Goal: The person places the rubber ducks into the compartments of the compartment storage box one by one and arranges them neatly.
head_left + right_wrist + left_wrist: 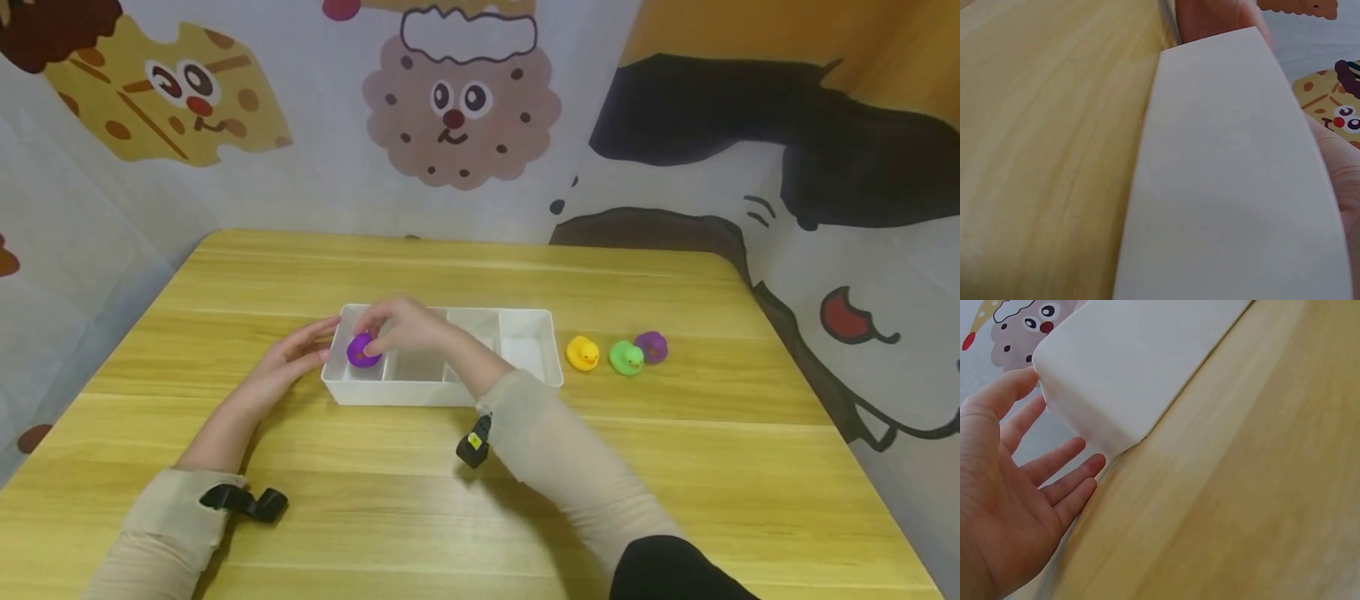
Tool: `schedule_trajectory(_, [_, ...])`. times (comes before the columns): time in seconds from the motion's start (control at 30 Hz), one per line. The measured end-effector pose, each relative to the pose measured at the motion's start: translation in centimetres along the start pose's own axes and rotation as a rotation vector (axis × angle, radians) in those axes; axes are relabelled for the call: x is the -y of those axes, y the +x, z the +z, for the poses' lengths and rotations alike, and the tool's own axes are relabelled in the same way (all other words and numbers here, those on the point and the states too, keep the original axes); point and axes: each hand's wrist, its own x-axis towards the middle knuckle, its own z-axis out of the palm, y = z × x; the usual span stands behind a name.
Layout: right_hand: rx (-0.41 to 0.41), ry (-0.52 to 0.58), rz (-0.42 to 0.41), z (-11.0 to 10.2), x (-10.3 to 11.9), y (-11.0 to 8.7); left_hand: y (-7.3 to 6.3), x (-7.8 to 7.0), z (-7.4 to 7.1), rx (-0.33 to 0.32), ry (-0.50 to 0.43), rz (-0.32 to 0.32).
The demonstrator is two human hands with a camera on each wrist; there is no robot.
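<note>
A long white divided box [420,394] stands on the wooden table. My right hand [405,325] reaches over it and pinches a small rounded purple toy [361,353] with an orange-brown patch, inside the leftmost compartment. My left hand [288,358] is at the box's left end, its fingertips touching the wall near the rim. In the left wrist view the fingers of the left hand [1016,481] are spread and slightly bent beside the box's corner. The right wrist view has the box's side wall [1222,175] hiding the right hand's fingertips and the toy.
Right of the box sit a yellow rubber duck [582,353], a green rubber duck [626,358] and another rounded purple toy [652,347] just behind the green one. Dividers split the box's inside. A printed cartoon cloth [315,192] hangs behind the table [360,508].
</note>
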Motion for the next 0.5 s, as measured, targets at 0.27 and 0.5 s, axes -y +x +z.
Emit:
schedule_trajectory(0.27, [0.018, -0.064, 0.048, 0.52, 0.17, 0.07, 0.10, 0.16, -0.01, 0.007, -0.008, -0.007])
schedule_trajectory(0.5, [0.001, -0.079, 0.092, 0.91, 0.25, 0.37, 0.12, 0.12, -0.05, -0.001, 0.000, -0.005])
